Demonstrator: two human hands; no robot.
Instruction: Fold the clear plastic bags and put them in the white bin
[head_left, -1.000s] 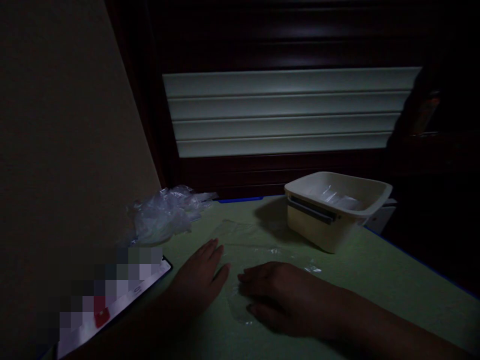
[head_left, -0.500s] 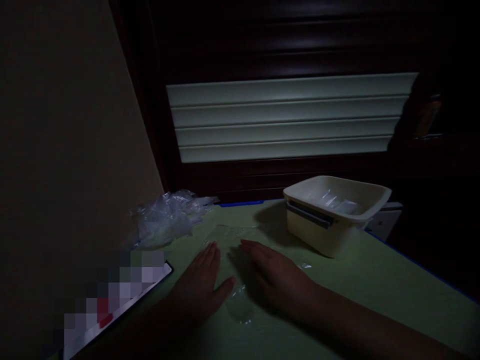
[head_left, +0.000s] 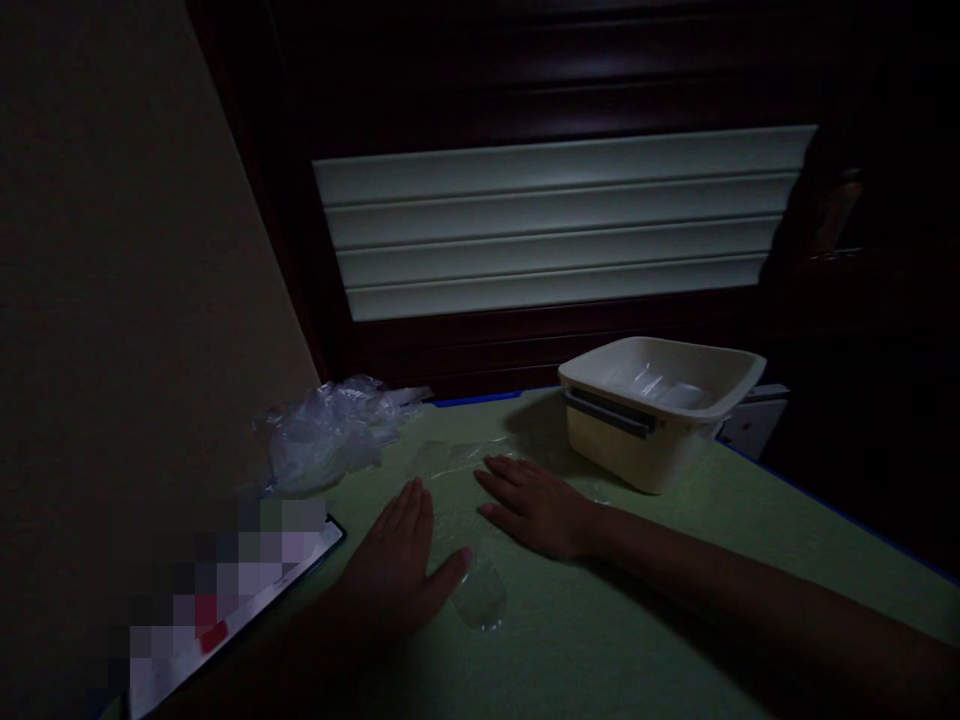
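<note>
- A clear, colourless, thin plastic film piece (head_left: 480, 598) lies spread out on the pale green tabletop (head_left: 585, 640), around its middle, between the two hands and reaching toward the far edge.
- It is so see-through that the green shows straight through; only pale glints, fine creases and a faint outline give it away. Its near end looks rounded, with small bright highlights along the rim; its far part shows a few wrinkles running crosswise. Its side edges are hard to make out in the dim light.
- The left hand (head_left: 394, 570) is palm down at the film's left side, four fingers straight and close together, thumb spread wide with its tip by the near end. It grips nothing.
- The right hand (head_left: 536, 508) is palm down over the film's right side, fingers extended and slightly parted, with nothing grasped. How firmly either hand presses cannot be told.
- A crumpled heap of clear plastic (head_left: 322, 435) sits at the tabletop's far left corner.
- A cream, rounded-rectangular plastic basin (head_left: 611, 443) with a dark grey handle stands near the far right corner, shiny clear plastic (head_left: 660, 388) inside it.
- A dark-edged device with a lit, partly blurred screen (head_left: 259, 610) lies slantwise along the left edge.
</note>
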